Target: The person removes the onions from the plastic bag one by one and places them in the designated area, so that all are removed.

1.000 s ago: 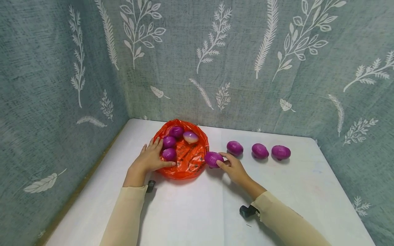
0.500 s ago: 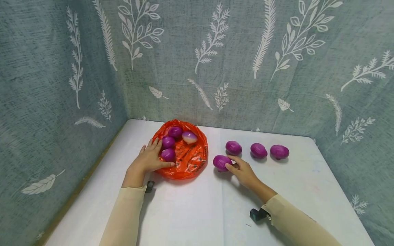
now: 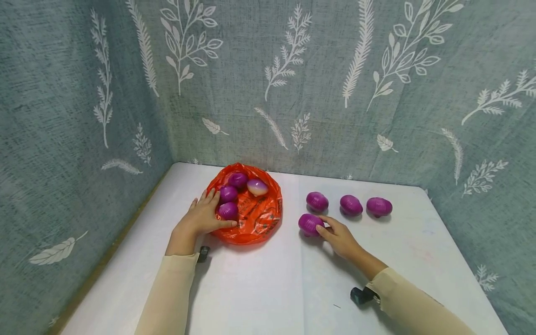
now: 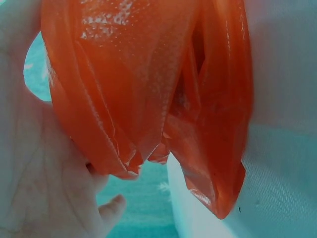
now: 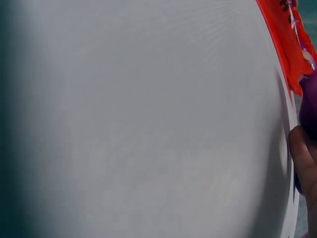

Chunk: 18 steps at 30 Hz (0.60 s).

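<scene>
In the head view, the right hand (image 3: 341, 238) pinches an onion (image 3: 309, 224) between thumb and fingers, with the onion lying off the fingertips to their left. Its long axis runs roughly left to right, leading away from the grip toward the red bag (image 3: 268, 218). That is the relation to watch: the bag is left of the grip and slightly beyond it, mouth upward, with a bare strip of table (image 3: 259, 288) between its rim and the held onion. Whether the onion touches the table cannot be told.

The left hand (image 3: 204, 216) is the nearer one to the bag; its fingers are spread over the rim on the side away from the right-hand grip, holding no onion. Inside the bag sit three purple onions (image 3: 228, 194) along that hand's side, and a paler onion (image 3: 257, 187) past them. Beyond the right hand's grip, three loose onions (image 3: 351, 205) stand in a row running off to the right, the first just behind the held one.

In the left wrist view, the palm lies alongside the bag's creased outer wall.

In the right wrist view, only a finger and part of the onion show at the edge, with the bag further off past them.
</scene>
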### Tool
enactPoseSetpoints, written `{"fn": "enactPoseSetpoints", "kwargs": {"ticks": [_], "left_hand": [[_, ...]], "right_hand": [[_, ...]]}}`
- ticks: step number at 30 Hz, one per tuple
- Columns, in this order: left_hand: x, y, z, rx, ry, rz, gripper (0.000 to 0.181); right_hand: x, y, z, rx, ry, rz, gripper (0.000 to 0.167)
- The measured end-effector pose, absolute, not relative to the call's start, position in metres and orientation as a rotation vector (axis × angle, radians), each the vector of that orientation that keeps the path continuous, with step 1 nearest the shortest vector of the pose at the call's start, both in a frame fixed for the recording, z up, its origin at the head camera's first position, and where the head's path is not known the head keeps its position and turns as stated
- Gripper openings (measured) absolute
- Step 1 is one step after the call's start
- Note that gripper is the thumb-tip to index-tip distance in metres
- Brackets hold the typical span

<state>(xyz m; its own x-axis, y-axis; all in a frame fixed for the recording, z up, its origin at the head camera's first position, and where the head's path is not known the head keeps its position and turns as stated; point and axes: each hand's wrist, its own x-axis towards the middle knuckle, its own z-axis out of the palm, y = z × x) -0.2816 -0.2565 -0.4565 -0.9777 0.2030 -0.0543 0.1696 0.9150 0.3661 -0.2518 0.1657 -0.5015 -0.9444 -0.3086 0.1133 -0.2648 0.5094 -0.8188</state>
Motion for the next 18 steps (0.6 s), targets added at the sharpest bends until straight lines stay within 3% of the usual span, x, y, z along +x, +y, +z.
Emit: {"fn": "enactPoseSetpoints", "kwargs": {"ticks": [18], "left_hand": [[-0.281,-0.256,-0.456,0.280,2.967,0.565,0.124]], "right_hand": [[-0.248,0.179,-0.502,-0.597,2.779,-1.297,0.051]]}}
